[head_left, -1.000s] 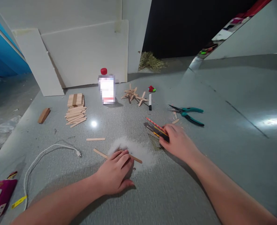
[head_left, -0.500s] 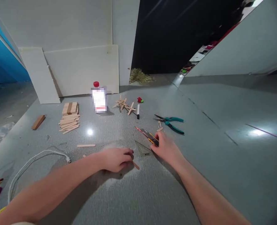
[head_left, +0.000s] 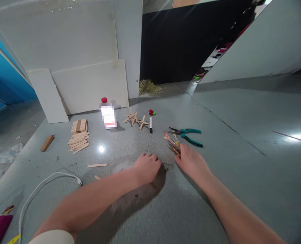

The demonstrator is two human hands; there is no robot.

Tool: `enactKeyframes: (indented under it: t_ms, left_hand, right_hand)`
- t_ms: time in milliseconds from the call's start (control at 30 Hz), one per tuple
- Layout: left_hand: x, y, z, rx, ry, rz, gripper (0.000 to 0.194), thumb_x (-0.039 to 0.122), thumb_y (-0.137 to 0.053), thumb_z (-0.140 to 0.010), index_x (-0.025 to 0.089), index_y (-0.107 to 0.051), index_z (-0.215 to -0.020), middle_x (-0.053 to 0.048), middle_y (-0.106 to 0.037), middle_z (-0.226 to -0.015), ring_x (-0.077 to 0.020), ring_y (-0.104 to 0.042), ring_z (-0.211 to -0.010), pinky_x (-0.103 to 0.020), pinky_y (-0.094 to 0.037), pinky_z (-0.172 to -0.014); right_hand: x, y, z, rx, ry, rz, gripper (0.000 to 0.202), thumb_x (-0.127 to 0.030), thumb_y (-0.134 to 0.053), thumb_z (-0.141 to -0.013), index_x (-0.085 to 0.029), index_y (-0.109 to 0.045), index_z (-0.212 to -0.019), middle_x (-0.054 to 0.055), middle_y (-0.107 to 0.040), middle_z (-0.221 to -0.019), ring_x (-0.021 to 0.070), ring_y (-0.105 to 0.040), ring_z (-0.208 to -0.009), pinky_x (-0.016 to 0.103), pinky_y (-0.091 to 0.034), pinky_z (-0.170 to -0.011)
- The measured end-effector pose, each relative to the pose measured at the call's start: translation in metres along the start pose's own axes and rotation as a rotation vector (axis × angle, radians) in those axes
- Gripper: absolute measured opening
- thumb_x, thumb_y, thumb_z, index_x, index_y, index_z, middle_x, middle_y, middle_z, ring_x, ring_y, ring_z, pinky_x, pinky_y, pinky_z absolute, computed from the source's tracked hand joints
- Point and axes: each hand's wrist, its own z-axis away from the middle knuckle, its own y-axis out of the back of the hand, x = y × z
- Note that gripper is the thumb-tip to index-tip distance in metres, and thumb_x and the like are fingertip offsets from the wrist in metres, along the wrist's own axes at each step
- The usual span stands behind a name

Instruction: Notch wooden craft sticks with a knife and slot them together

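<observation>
My left hand (head_left: 148,167) is closed low over the grey surface, against the edge of a clear set square (head_left: 168,165) that it mostly covers; what its fingers hold is hidden. To the right, my right hand (head_left: 191,159) is closed around a yellow and black utility knife (head_left: 176,148), with a reddish slim item beside it. Just beyond lie teal-handled pliers (head_left: 184,132), open, with small wood bits by their jaws. One loose craft stick (head_left: 97,165) lies left of my left hand.
Stacked craft sticks (head_left: 79,140), a wood block (head_left: 47,143) and a white cable (head_left: 51,174) are at the left. Toward the back stand a red-capped bottle (head_left: 109,115), joined stick stars (head_left: 133,117), a marker (head_left: 150,124) and white boards (head_left: 89,86).
My left hand has moved right and now covers much of the set square. My right hand, with the knife, has shifted slightly right. The camera view has shifted a little.
</observation>
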Motion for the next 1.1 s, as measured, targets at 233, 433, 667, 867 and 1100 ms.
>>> enactKeyframes:
  t_ms: [233, 433, 667, 867, 1100]
  left_hand:
    - [0.023, 0.011, -0.012, -0.059, 0.037, -0.049, 0.051, 0.059, -0.06, -0.092, 0.013, -0.063, -0.114, -0.012, -0.063, -0.118, -0.025, -0.061, -0.109, -0.044, -0.055, -0.09]
    - [0.026, 0.008, -0.019, -0.048, 0.033, -0.032, 0.037, 0.043, -0.061, -0.096, 0.015, -0.061, -0.121, -0.01, -0.062, -0.124, -0.0229, -0.062, -0.11, -0.044, -0.054, -0.094]
    - [0.047, 0.002, -0.016, -0.011, 0.136, 0.001, 0.037, 0.042, -0.061, -0.097, 0.015, -0.06, -0.123, -0.01, -0.062, -0.124, -0.0232, -0.063, -0.11, -0.045, -0.055, -0.094]
    - [0.051, 0.006, -0.014, -0.014, 0.256, 0.065, 0.038, 0.039, -0.062, -0.097, 0.016, -0.058, -0.126, -0.01, -0.06, -0.127, -0.0231, -0.063, -0.11, -0.045, -0.056, -0.093]
    - [0.04, 0.005, -0.025, -0.116, 0.304, 0.105, 0.037, 0.038, -0.061, -0.097, 0.016, -0.058, -0.126, -0.01, -0.061, -0.126, -0.0227, -0.063, -0.109, -0.044, -0.056, -0.092]
  right_hand:
    - [-0.005, 0.001, -0.005, 0.025, -0.043, 0.057, 0.023, -0.016, -0.051, -0.085, -0.014, -0.055, -0.107, 0.014, -0.068, -0.086, 0.0277, -0.065, -0.075, 0.035, -0.041, -0.066]
    - [-0.01, -0.005, -0.004, 0.03, -0.058, 0.081, 0.019, -0.027, -0.053, -0.088, -0.013, -0.058, -0.1, 0.016, -0.067, -0.089, 0.0294, -0.064, -0.08, 0.037, -0.042, -0.069]
    - [-0.008, -0.007, -0.004, 0.115, -0.064, 0.074, 0.037, -0.043, -0.047, -0.095, -0.011, -0.058, -0.109, 0.017, -0.065, -0.094, 0.0303, -0.062, -0.086, 0.038, -0.042, -0.073]
    - [-0.005, 0.0, -0.001, 0.169, 0.002, 0.009, 0.038, -0.042, -0.047, -0.094, -0.01, -0.057, -0.111, 0.018, -0.064, -0.094, 0.0322, -0.061, -0.088, 0.04, -0.043, -0.076]
    - [-0.014, 0.006, 0.005, 0.204, 0.105, -0.122, 0.037, -0.04, -0.048, -0.093, -0.013, -0.055, -0.116, 0.017, -0.064, -0.099, 0.0317, -0.061, -0.093, 0.041, -0.044, -0.082]
